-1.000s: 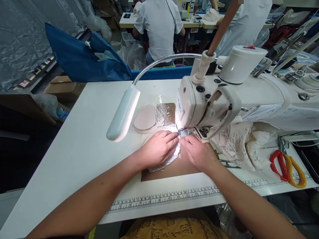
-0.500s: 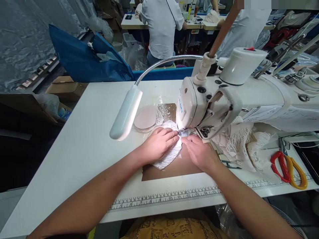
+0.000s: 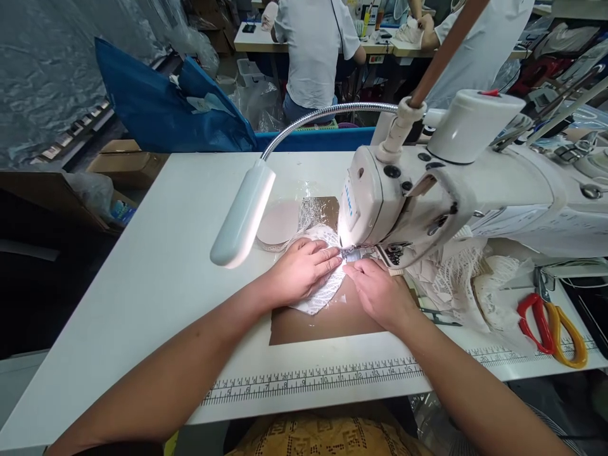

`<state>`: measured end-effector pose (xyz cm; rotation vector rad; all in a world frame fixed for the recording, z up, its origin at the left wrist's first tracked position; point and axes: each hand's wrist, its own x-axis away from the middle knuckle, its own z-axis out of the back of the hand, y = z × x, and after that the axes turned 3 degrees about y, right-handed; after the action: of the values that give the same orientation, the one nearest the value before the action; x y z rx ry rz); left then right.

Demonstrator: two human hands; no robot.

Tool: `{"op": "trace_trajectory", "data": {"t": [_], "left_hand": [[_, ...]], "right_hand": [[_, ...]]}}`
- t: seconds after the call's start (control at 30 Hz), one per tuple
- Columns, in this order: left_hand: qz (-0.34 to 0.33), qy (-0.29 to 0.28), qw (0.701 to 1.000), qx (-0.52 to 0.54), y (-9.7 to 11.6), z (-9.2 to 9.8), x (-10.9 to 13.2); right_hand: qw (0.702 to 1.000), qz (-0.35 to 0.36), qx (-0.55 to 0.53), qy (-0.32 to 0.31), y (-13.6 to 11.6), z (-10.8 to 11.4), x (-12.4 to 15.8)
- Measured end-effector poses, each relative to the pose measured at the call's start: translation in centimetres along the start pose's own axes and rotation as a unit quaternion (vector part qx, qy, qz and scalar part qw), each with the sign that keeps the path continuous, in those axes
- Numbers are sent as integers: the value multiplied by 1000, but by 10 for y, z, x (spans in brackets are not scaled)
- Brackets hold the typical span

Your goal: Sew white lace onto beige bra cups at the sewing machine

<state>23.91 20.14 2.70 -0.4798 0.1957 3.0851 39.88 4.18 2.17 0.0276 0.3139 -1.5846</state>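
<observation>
A piece of white lace fabric point(image 3: 323, 297) lies under the head of a white sewing machine point(image 3: 363, 196), its far edge by the presser foot point(image 3: 351, 254). My left hand point(image 3: 306, 269) rests flat on the lace, fingers stretched toward the foot. Close on the other side, my right hand point(image 3: 377, 288) has its fingers pressed together at the fabric's edge just in front of the foot. The needle itself is too small to make out. Beneath the lace is a brown sheet point(image 3: 332, 332) on the white table point(image 3: 199, 253).
A lamp point(image 3: 243, 215) on a bendy neck hangs above the left side. A round pale disc point(image 3: 279, 221) sits behind my left hand. To the right are lace scraps point(image 3: 456, 278) and red-and-yellow scissors point(image 3: 553, 329). A printed ruler point(image 3: 308, 383) runs along the front edge.
The lace has slid slightly away from me toward the machine, its near tip now farther from the table's front edge. Both hands stay beside the presser foot. The view has shifted a little.
</observation>
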Motion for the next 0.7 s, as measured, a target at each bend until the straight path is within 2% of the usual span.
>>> {"op": "trace_trajectory", "data": {"t": [0.3,0.57,0.7], "left_hand": [[31,12,999,-5,-4,-1,1],[-43,-34,998,34,2,11,6],[-53,-38,996,66,3,14,4]], "right_hand": [[1000,3,3,4,0,-3,-2],[999,-30,-22,23,2,-1,3],[1000,-15,-22,12,2,1,3]]}}
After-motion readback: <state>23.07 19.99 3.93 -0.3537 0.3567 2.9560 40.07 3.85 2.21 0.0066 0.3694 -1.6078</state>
